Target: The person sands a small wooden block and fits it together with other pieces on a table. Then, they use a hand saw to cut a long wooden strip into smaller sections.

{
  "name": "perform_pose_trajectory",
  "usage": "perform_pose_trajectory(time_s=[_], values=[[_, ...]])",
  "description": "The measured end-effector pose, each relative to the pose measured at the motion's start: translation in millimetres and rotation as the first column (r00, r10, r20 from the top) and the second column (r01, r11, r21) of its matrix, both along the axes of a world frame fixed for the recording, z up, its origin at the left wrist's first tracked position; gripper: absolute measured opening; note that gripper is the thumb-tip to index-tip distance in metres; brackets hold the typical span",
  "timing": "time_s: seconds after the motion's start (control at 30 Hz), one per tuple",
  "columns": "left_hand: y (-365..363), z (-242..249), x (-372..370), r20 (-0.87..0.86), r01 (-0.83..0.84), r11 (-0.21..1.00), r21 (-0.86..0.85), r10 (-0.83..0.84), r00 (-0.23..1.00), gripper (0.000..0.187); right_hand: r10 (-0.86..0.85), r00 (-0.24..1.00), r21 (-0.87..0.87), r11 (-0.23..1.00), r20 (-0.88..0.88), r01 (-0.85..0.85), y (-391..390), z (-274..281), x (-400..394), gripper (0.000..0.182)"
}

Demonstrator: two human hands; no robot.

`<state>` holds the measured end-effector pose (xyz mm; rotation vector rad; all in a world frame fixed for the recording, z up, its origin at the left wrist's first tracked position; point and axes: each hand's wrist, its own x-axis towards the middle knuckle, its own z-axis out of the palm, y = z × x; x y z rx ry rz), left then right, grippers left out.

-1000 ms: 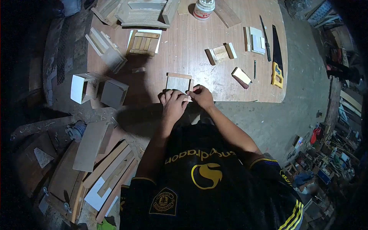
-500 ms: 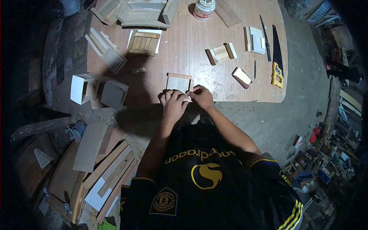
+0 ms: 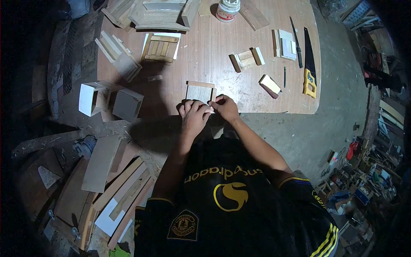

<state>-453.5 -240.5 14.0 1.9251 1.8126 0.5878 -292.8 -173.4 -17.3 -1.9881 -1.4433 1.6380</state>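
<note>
A small ribbed panel (image 3: 200,93) with wooden strips along its edges lies at the near edge of the table (image 3: 201,51). My left hand (image 3: 196,115) rests over the panel's near left part, its fingers bent over the near edge. At the near right corner, my right hand (image 3: 225,108) pinches the strip on the panel's right side with thumb and fingertips. The fingertips of both hands almost meet there. The near edge of the panel is mostly hidden under the hands.
Around the panel are a slatted wooden piece (image 3: 162,48), a small wooden block assembly (image 3: 247,59), a sanding block (image 3: 270,86), a handsaw (image 3: 310,64), a jar (image 3: 227,10) and a box (image 3: 95,99). Boards (image 3: 124,201) lean at the lower left.
</note>
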Motion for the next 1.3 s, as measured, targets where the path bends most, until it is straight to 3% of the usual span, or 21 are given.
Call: perform_pose_trajectory(time_s=[0.77, 0.87, 0.93, 0.97, 1.03, 1.1, 1.17, 1.3], values=[[0, 2, 1, -0.028, 0.021, 1.0, 0.02, -0.02, 0.999, 0.028, -0.009, 1.0, -0.002, 1.0, -0.028, 0.009, -3, -10, 2, 0.044], [2, 12, -6, 0.073, -0.077, 0.994, 0.074, 0.072, 0.995, 0.027, -0.011, 0.998, -0.016, 1.0, -0.056, 0.01, -2, -16, 5, 0.045], [-2, -7, -21, 0.156, -0.321, 0.925, 0.202, 0.293, 0.943, 0.018, -0.016, 0.996, -0.041, 0.999, -0.086, 0.012, -3, -17, 5, 0.044], [-6, -19, -28, 0.153, -0.322, 0.925, 0.2, 0.295, 0.943, 0.018, -0.007, 0.998, -0.027, 1.0, -0.066, 0.005, -2, -14, 4, 0.044], [-16, -53, -46, 0.354, -0.574, 0.819, 0.018, 0.532, 0.77, 0.018, 0.006, 0.998, -0.015, 1.0, -0.055, -0.006, 0, -3, 1, 0.044], [-18, -58, -58, 0.39, -0.569, 0.822, -0.01, 0.527, 0.755, 0.018, -0.008, 0.999, -0.056, 0.998, -0.033, 0.006, 3, 10, 0, 0.043], [-26, -55, -63, 0.398, -0.44, 0.864, -0.246, 0.504, 0.767, 0.018, -0.013, 0.998, -0.037, 0.999, -0.057, 0.011, 2, 5, 0, 0.043], [-28, -64, -64, 0.444, -0.381, 0.901, -0.207, 0.434, 0.784, 0.018, 0.0, 0.998, -0.032, 0.999, -0.06, -0.002, 2, 4, 1, 0.044]])
